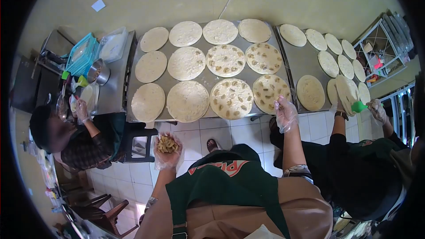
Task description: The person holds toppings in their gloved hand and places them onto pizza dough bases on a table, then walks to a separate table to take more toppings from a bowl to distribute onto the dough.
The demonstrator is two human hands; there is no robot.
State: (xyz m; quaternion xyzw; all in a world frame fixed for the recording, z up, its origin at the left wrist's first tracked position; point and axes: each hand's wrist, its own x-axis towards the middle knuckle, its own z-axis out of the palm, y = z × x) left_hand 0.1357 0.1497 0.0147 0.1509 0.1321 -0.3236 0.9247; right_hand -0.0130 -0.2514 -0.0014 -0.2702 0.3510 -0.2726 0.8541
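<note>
My left hand [167, 161], in a clear plastic glove, is cupped palm up around a heap of sliced mushrooms [167, 143], just in front of the table's near edge. Over the near edge of a round pizza base [271, 92] reaches my right hand [287, 116], gloved too, with its fingertips drawn together; whatever may be between them is too small to make out. Mushroom slices are spread on that base, on the pizza base [231, 98] to its left and on the ones behind. Farther left, a front pizza base [187, 101] carries only a pale topping.
The metal table [199, 79] holds rows of bases. On the right, a co-worker's gloved hand [377, 111] holds a green-handled tool [358, 106] by a second table of bases. A person [88, 146] works at the left beside a metal pot [99, 72] and blue baskets [82, 53].
</note>
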